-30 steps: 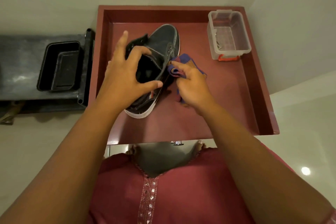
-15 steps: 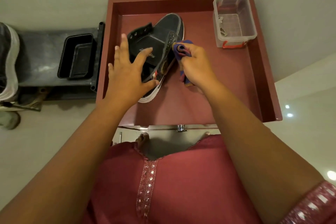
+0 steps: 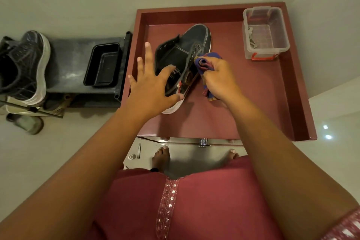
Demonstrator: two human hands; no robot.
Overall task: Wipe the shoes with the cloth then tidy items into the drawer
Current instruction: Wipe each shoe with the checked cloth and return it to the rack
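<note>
A person leans over an open red drawer (image 3: 288, 87), where a black shoe (image 3: 187, 52) lies on its side near the drawer's middle. The left hand (image 3: 151, 85) spreads wide, fingers straight, thumb and forefinger resting at the shoe's opening. The right hand (image 3: 218, 78) grips a bunched blue cloth (image 3: 204, 64) against the shoe's eyelets. A clear plastic box (image 3: 265, 33) sits in the drawer's far right corner.
</note>
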